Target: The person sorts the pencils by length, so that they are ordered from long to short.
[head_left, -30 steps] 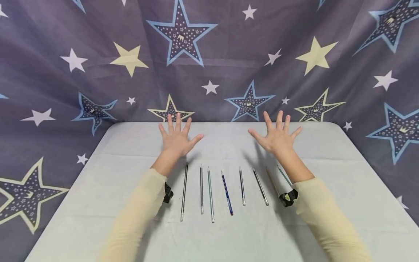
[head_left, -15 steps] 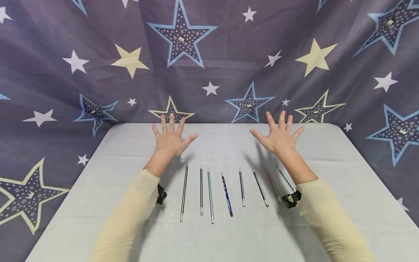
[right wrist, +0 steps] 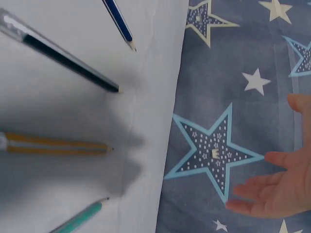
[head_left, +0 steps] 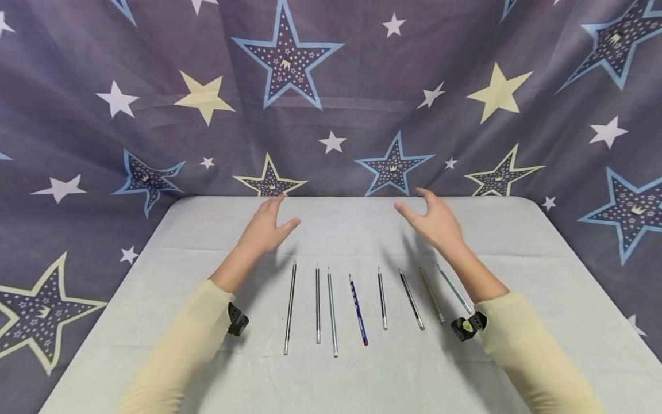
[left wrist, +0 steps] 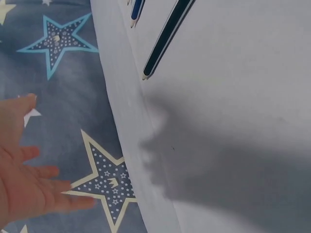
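Several pencils lie in a spaced row on the white table. From the left come a black pencil [head_left: 290, 307], a dark one [head_left: 318, 305], a green one [head_left: 332, 312] and a blue pencil [head_left: 358, 310] with a red end. Further right are a dark blue pencil [head_left: 382, 299], a black one [head_left: 411, 299], a yellow-brown pencil [head_left: 431, 294] and a teal one [head_left: 454, 290]. My left hand [head_left: 262, 231] hovers beyond the row's left end, fingers extended, holding nothing. Beyond the right end my right hand [head_left: 438, 225] is also raised and holds nothing, palm turned inward.
The white-covered table [head_left: 170, 322] ends at a dark star-patterned cloth [head_left: 357, 103] hanging behind and at both sides. Each wrist wears a black camera strap, and the hands cast shadows on the table.
Both hands have turned from palms down with fingers spread to palms facing inward. The left hand has shifted a little left and nearer; the pencils have stayed in place.
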The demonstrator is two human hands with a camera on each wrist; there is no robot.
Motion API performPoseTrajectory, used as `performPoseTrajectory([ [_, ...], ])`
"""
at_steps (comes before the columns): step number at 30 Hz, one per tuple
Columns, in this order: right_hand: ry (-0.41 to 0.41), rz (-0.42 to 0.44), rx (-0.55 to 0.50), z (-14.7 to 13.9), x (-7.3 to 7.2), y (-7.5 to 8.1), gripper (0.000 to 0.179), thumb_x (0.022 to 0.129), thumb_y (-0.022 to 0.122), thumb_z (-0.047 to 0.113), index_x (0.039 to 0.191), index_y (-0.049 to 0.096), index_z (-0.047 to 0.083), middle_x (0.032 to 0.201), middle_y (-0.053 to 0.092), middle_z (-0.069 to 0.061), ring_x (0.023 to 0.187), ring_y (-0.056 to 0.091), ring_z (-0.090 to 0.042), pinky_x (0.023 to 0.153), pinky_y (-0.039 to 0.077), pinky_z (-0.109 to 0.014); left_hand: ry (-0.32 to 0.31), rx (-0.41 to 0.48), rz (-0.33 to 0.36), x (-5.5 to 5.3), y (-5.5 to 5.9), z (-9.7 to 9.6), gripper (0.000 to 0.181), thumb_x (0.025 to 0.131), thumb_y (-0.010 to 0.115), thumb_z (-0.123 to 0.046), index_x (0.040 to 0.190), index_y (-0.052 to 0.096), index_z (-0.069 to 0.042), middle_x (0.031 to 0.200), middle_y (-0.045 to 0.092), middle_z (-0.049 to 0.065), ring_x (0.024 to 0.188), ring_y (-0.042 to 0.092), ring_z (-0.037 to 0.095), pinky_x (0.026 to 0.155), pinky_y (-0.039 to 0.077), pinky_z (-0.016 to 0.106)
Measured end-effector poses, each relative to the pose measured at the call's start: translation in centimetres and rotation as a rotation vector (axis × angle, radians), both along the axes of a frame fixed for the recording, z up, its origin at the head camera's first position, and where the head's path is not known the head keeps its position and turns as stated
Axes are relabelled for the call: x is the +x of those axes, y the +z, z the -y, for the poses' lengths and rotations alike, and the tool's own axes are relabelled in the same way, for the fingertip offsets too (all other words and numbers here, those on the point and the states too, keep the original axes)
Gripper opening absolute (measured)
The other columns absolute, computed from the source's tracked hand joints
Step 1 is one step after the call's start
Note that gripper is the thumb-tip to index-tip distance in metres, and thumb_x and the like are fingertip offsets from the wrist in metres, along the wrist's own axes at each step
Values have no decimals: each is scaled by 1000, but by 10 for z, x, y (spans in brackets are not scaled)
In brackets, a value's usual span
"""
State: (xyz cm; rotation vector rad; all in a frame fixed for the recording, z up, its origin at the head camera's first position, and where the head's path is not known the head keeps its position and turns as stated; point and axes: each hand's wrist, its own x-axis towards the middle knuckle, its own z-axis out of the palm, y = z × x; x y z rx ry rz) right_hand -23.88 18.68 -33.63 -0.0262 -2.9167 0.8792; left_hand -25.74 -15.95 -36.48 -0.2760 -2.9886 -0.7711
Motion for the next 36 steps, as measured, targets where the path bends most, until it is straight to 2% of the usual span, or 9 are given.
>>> performPoseTrajectory([
  [2,22,8,-73,4,3,-1,82,86,44,67,146,30,13,147,35,-21,130,40,-41,104,37,-58,-13,35,-11,4,0,3,74,92,53,-42,147,23,-3,148,29,25,136,29,40,115,26,51],
  [7,61,24,-198,13,10,-7,72,88,52,57,141,37,11,138,45,-23,121,49,-40,98,46,-53,-26,59,28,16,-8,5,68,91,56,-38,143,32,-1,141,38,26,130,38,40,112,32,51],
  [11,85,40,-244,22,15,-14,64,89,55,48,138,41,10,132,52,-21,120,51,-37,95,49,-50,-36,60,65,24,-17,6,65,91,57,-37,140,37,0,139,42,25,127,42,39,108,36,51],
  [16,114,79,-264,39,23,-24,54,90,57,39,133,47,8,122,59,-19,110,57,-34,87,53,-44,-24,77,125,34,-25,4,60,91,58,-34,137,40,0,132,49,24,115,53,38,97,47,50],
  [21,146,113,-270,56,34,-35,47,90,60,35,129,52,9,117,61,-16,105,60,-31,80,56,-38,6,94,199,43,-31,1,56,90,59,-32,134,45,-1,119,57,21,107,56,34,92,48,48],
  [26,178,139,-283,74,46,-48,43,88,63,32,124,56,10,110,65,-11,92,63,-27,70,55,-30,17,80,254,49,-36,-2,50,88,62,-30,127,51,0,96,60,10,75,57,20,73,51,35],
  [30,209,176,-296,88,55,-58,40,87,64,31,122,58,12,104,66,-7,87,62,-20,65,52,-25,17,70,293,54,-41,-4,50,87,64,-28,125,53,1,85,58,5,54,53,12,58,47,26],
  [36,288,252,-350,104,65,-72,40,89,62,28,123,56,9,100,65,-5,73,63,-13,59,50,-24,11,34,285,57,-50,-9,52,84,67,-28,124,53,1,76,55,4,50,53,12,53,43,23],
])
